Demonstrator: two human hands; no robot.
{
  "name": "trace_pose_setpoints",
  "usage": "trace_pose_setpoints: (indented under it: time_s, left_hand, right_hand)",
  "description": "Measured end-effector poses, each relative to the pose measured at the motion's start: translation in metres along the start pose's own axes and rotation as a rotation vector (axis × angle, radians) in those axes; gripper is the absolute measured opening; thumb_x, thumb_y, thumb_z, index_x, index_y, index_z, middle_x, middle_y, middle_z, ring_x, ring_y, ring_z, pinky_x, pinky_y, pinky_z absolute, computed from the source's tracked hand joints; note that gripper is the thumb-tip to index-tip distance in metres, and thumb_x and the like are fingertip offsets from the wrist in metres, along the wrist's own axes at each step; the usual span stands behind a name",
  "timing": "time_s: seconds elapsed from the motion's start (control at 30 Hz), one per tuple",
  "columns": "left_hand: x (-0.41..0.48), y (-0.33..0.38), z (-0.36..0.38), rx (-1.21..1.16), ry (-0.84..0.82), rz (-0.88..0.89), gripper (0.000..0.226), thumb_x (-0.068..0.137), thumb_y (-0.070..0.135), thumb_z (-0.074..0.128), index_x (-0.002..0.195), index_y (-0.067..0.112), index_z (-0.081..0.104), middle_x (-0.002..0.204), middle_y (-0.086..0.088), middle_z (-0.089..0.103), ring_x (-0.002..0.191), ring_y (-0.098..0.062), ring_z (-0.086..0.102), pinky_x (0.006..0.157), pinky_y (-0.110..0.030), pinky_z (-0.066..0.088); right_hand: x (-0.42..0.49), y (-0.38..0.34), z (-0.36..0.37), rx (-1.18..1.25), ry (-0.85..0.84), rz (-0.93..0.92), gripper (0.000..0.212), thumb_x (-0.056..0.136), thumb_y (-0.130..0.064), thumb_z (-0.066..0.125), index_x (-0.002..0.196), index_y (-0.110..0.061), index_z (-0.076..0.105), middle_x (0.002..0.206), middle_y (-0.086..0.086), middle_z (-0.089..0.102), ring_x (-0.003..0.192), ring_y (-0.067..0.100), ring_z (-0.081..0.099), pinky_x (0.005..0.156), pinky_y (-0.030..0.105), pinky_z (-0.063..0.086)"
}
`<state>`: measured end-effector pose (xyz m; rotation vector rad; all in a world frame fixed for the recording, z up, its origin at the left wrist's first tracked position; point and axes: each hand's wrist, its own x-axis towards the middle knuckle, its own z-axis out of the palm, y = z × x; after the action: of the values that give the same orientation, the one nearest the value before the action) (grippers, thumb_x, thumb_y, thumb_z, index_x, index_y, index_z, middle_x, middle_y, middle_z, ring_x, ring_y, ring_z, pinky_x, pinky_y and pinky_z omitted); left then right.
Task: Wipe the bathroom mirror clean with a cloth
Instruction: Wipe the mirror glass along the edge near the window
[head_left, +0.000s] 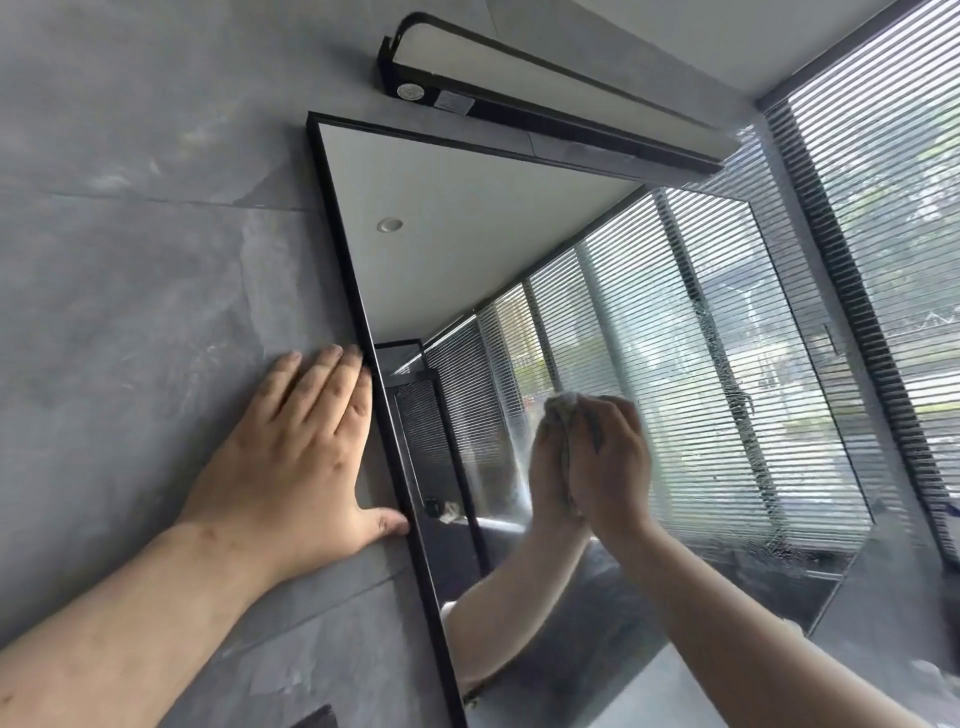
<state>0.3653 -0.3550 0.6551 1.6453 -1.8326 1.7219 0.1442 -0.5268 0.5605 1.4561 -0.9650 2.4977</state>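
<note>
The task is judged to be partway through. On the mirror (597, 291), a wet, streaked band is seen running down toward 4 o'clock from the centre, with droplets and smears gathered along the lower right edge, so that side appears not yet dried or polished. The upper part, toward 11 o'clock, where a ceiling and a downlight are reflected, looks clear. A faint bright smear is also seen just at 9 o'clock of the wiping hand. Whether the lower left part has been covered cannot be told.

The cloth (563, 405) is held against the glass at about 5 o'clock from the mirror's centre, bunched up and mostly hidden; only a pale fold shows at the top and along the palm's edge. It is gripped by the right hand (615, 457), whose fingers are curled over it and pressed to the glass, with the forearm reaching up from 5 o'clock.

The left hand (296, 447) is laid flat on the wall (130, 234), at 9 o'clock of the mirror, fingers straight and close together, fingertips and thumb touching the black frame (343, 270). It is judged to be a brace.

A lamp (545, 98) is mounted at 12 o'clock, above the mirror.
</note>
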Motion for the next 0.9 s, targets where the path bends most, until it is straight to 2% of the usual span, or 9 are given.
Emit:
trace_pose_setpoints:
  time_s: [0.1, 0.17, 0.27, 0.4, 0.47, 0.57, 0.67, 0.8, 0.9]
  left_hand:
    - [0.0, 0.0, 0.001, 0.002, -0.002, -0.005, 0.129, 0.058, 0.087, 0.034, 0.138, -0.014, 0.042, 0.146, -0.03, 0.041, 0.138, -0.042, 0.039, 0.115, -0.058, 0.026]
    - [-0.001, 0.0, 0.001, -0.004, -0.005, -0.007, 0.129, 0.058, 0.087, 0.034, 0.138, -0.014, 0.043, 0.146, -0.03, 0.042, 0.138, -0.042, 0.039, 0.115, -0.058, 0.027]
    - [-0.001, 0.0, 0.0, -0.008, -0.014, -0.008, 0.127, 0.059, 0.087, 0.034, 0.137, -0.014, 0.044, 0.145, -0.03, 0.043, 0.137, -0.042, 0.039, 0.116, -0.058, 0.026]
    - [-0.002, 0.001, 0.0, 0.004, 0.0, -0.001, 0.126, 0.06, 0.086, 0.035, 0.137, -0.014, 0.044, 0.145, -0.03, 0.042, 0.138, -0.042, 0.038, 0.116, -0.058, 0.025]
    - [-0.002, 0.001, -0.001, 0.007, 0.003, 0.0, 0.126, 0.06, 0.085, 0.034, 0.137, -0.014, 0.044, 0.145, -0.03, 0.042, 0.138, -0.042, 0.038, 0.116, -0.057, 0.025]
    - [-0.003, 0.001, -0.002, 0.004, -0.002, -0.003, 0.125, 0.06, 0.085, 0.034, 0.137, -0.013, 0.044, 0.146, -0.03, 0.042, 0.139, -0.041, 0.038, 0.117, -0.057, 0.024]
    - [-0.003, 0.001, -0.001, 0.006, 0.006, -0.003, 0.125, 0.061, 0.086, 0.034, 0.137, -0.012, 0.045, 0.146, -0.029, 0.043, 0.139, -0.04, 0.037, 0.117, -0.056, 0.023]
    - [-0.004, 0.001, -0.001, 0.006, 0.012, -0.003, 0.125, 0.06, 0.087, 0.035, 0.137, -0.012, 0.045, 0.146, -0.028, 0.043, 0.14, -0.039, 0.036, 0.117, -0.055, 0.023]
    - [-0.005, 0.001, -0.001, 0.004, 0.006, 0.001, 0.123, 0.062, 0.085, 0.036, 0.137, -0.012, 0.045, 0.146, -0.028, 0.043, 0.14, -0.039, 0.036, 0.117, -0.056, 0.023]
  right_hand:
    - [-0.03, -0.019, 0.008, 0.055, -0.08, -0.18, 0.024, 0.096, -0.028, 0.054, 0.102, -0.015, 0.073, 0.106, -0.006, 0.063, 0.097, 0.01, 0.06, 0.085, 0.026, 0.05]
    - [-0.06, -0.029, 0.007, 0.094, -0.148, -0.345, 0.024, 0.094, -0.025, 0.054, 0.104, -0.015, 0.073, 0.111, -0.004, 0.064, 0.1, 0.012, 0.06, 0.086, 0.032, 0.051]
    - [-0.103, -0.023, -0.013, 0.11, -0.264, -0.675, 0.021, 0.096, -0.022, 0.054, 0.112, -0.018, 0.067, 0.114, -0.001, 0.062, 0.086, 0.021, 0.061, 0.076, 0.035, 0.052]
    - [-0.123, 0.004, -0.038, 0.006, -0.394, -0.971, 0.037, 0.087, -0.031, 0.072, 0.12, -0.021, 0.059, 0.122, -0.002, 0.059, 0.09, 0.025, 0.062, 0.074, 0.034, 0.052]
    - [-0.114, -0.001, -0.038, 0.026, -0.429, -1.017, 0.041, 0.084, -0.028, 0.076, 0.12, -0.018, 0.058, 0.12, 0.001, 0.062, 0.087, 0.027, 0.062, 0.073, 0.036, 0.051]
    - [-0.083, -0.019, -0.019, 0.052, -0.46, -1.013, 0.026, 0.096, -0.025, 0.059, 0.12, -0.017, 0.058, 0.12, -0.001, 0.056, 0.078, 0.029, 0.061, 0.069, 0.039, 0.05]
    - [-0.042, -0.045, 0.012, 0.023, -0.364, -0.95, 0.023, 0.093, -0.019, 0.062, 0.115, -0.015, 0.068, 0.116, -0.001, 0.065, 0.09, 0.026, 0.064, 0.078, 0.041, 0.05]
    - [-0.013, -0.084, 0.025, 0.073, -0.221, -0.761, 0.02, 0.082, -0.015, 0.07, 0.101, -0.011, 0.075, 0.107, 0.003, 0.069, 0.094, 0.017, 0.06, 0.086, 0.031, 0.05]
    - [-0.038, -0.076, 0.008, 0.141, -0.345, -0.852, 0.02, 0.091, -0.023, 0.064, 0.102, -0.009, 0.074, 0.106, 0.006, 0.068, 0.092, 0.021, 0.061, 0.081, 0.039, 0.05]
